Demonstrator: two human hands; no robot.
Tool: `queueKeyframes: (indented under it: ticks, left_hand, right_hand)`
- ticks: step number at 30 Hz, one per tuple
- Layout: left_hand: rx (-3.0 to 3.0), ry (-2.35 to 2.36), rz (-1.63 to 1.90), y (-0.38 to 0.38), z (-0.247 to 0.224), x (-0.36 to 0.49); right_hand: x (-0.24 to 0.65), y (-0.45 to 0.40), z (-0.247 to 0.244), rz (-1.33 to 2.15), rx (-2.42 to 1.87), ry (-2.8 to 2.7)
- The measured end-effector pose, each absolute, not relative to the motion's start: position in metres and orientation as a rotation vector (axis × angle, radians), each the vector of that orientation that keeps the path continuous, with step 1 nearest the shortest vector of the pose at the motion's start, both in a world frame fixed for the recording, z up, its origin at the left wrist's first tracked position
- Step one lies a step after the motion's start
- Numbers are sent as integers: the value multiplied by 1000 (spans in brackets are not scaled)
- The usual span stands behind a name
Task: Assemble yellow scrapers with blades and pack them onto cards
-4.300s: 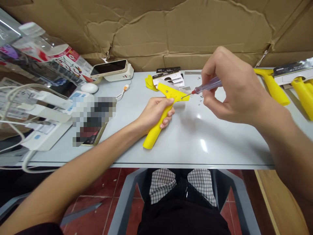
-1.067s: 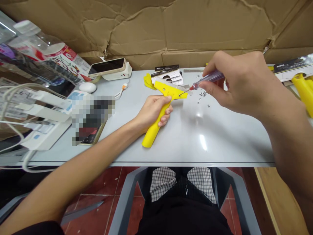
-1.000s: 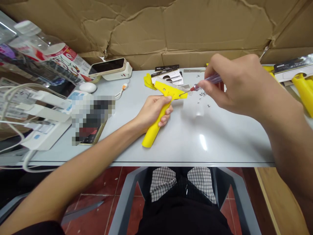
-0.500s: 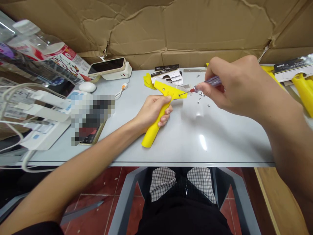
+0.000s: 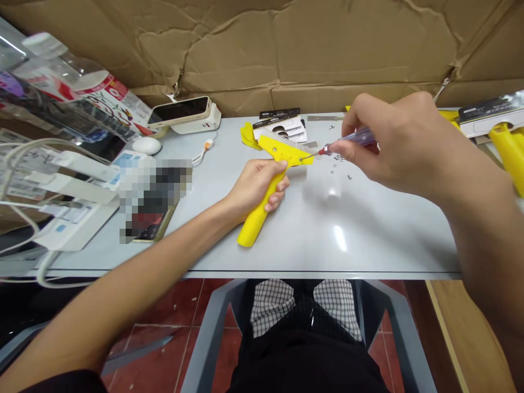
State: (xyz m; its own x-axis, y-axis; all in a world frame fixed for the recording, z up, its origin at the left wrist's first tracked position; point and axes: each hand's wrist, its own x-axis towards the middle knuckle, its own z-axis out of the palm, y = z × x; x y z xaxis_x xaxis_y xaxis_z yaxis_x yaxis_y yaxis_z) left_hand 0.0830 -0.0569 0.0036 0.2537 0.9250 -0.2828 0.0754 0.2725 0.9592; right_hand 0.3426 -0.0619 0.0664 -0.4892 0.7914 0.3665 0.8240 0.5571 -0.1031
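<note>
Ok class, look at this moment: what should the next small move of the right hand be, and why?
Probably a slow turn of the precision screwdriver by the right hand: its thin tip sits at the head of the yellow scraper, and the left hand grips the scraper's handle, steadying it.

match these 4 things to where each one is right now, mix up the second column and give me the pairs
Things:
1. yellow scraper
2. screwdriver with a clear purple handle
3. small metal fasteners
4. white computer mouse

Places:
a. scattered on the table, right of the scraper's head
b. gripped in the left hand
c. on the table, just below the phone
d. pinched in the right hand

Pairs: 1-b, 2-d, 3-a, 4-c
</note>
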Motion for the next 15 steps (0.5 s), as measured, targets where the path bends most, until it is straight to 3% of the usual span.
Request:
queueKeyframes:
  ticks: [10,15]
  left_hand:
    - [1138,1151,799,-57,4,83]
    - [1139,1151,793,-57,4,84]
  right_hand:
    - [343,-65,71,2,-1148,-2457]
    - [342,-63,69,-175,-1246,-2412]
